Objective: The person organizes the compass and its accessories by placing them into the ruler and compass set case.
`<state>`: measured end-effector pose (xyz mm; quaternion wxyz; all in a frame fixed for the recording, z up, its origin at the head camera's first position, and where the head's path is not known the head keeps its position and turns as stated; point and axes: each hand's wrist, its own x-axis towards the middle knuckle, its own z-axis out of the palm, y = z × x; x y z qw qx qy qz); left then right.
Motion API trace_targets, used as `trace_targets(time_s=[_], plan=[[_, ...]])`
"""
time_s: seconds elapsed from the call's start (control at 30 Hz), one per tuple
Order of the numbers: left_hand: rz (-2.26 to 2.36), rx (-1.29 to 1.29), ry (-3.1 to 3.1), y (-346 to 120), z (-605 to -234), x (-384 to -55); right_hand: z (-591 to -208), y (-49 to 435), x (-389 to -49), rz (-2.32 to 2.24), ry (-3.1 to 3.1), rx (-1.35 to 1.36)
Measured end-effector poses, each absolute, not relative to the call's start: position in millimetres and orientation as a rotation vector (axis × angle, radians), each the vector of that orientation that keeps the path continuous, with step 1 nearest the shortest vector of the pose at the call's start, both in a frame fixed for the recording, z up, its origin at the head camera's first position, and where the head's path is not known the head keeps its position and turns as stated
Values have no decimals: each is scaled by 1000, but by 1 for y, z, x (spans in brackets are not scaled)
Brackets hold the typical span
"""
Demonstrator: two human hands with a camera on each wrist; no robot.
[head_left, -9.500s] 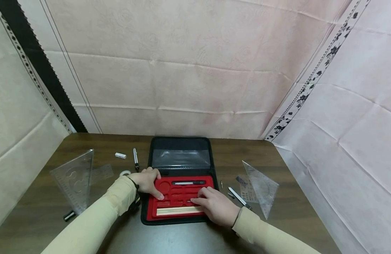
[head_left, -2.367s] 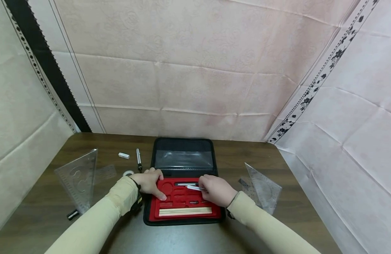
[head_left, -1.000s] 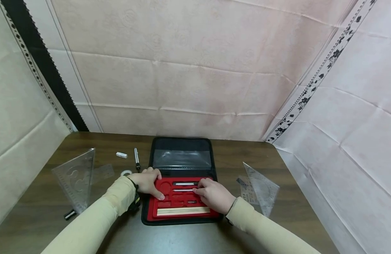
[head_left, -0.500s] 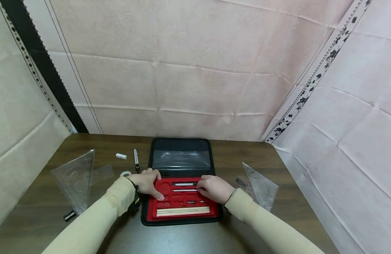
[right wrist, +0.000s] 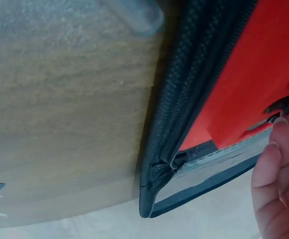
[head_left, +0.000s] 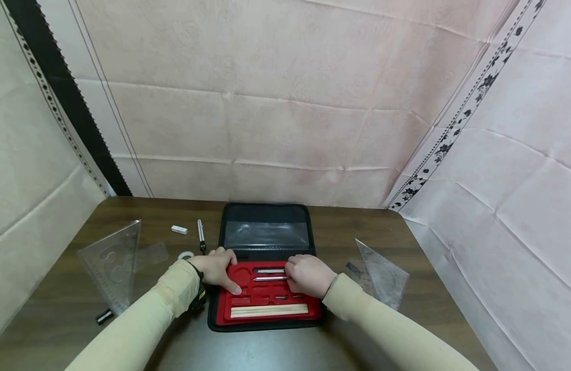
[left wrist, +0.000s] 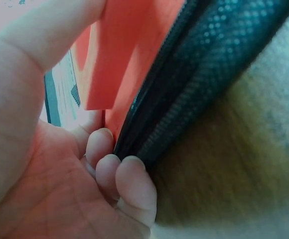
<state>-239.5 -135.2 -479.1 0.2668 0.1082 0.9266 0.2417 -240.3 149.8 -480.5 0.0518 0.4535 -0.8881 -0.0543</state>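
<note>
Right hand (head_left: 308, 275) and left hand (head_left: 218, 269) are both resting at an open black case (head_left: 266, 211) on the tabletop (head_left: 434, 288). From the head view, the left hand is gripping the case's left side, its thumb lying on the red tray (head_left: 267, 286). The right hand is bending over the tray's right side, hiding the right ends of an upper silver tool (head_left: 270, 270) and a lower silver tool (head_left: 269, 279), both lying along slots. Pale sticks (head_left: 269, 310) are filling the front slot; a small dark piece (head_left: 282, 297) is showing behind them, too small to identify. Left of the case, the forearm is partly covering a clear triangle (head_left: 123, 247). Another clear triangle (head_left: 385, 273) is standing out at the right, its lower end passing behind the sleeve.

In the left wrist view, the fingertips are curling against the zipped edge (left wrist: 169, 94), while the thumb is running into the top border.

In the right wrist view, the hand is being cut off at the right border. Its fingertips (right wrist: 281, 130) are touching a dark, shadowed part (right wrist: 286, 103) in the tray; whether they are pinching or only pressing it, I cannot tell.
</note>
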Motion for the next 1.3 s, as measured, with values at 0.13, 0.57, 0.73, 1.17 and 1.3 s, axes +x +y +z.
trace_targets(time_s=[0.13, 0.57, 0.73, 1.17, 1.3], plan=[[650, 299, 2501, -134, -478, -238, -480, 153, -239, -124, -2719, 1366], [634, 288, 2506, -138, -480, -240, -477, 142, -237, -57, -2802, 1326], [646, 289, 2505, -139, -480, -238, -483, 129, -237, -243, -2770, 1327], [641, 295, 2492, -136, -484, -241, -478, 139, -224, -139, -2938, 1227], [635, 286, 2496, -135, -484, -243, -477, 144, -225, 128, -3025, 1239]])
